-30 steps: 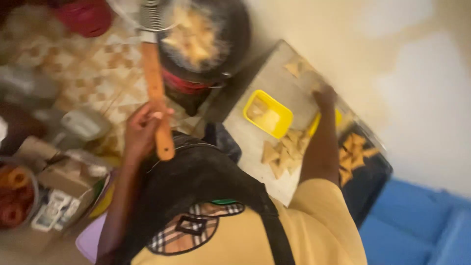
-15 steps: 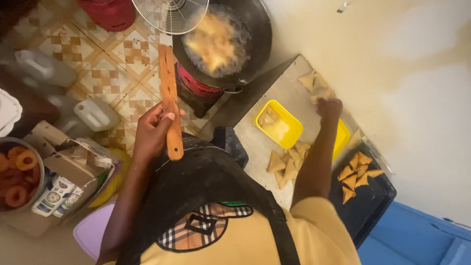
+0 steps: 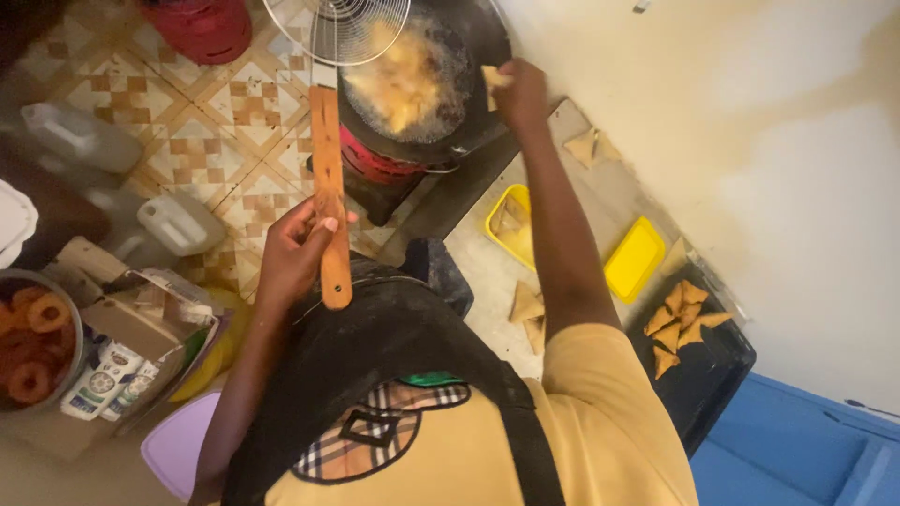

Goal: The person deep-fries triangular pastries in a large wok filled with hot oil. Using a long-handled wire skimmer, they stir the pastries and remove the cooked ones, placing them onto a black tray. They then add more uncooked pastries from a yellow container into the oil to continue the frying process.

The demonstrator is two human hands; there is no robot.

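Overhead, looking down on the person: the left hand [image 3: 298,251] is wrapped around the wooden handle of a wire skimmer [image 3: 330,112], whose mesh basket is raised over the near-left rim of a black frying pan [image 3: 487,56]. The pan sits on a red burner [image 3: 375,164] and holds bubbling oil with pale pieces in it. The right hand [image 3: 520,92] is extended over the pan's right rim, fingertips pinching a triangular pastry [image 3: 493,77]. On the grey board [image 3: 487,272] beside the burner: a yellow tub [image 3: 511,225], its yellow lid [image 3: 634,259], and loose folded pastries [image 3: 527,309]. A black tray [image 3: 703,375] at the board's far end holds more pastries.
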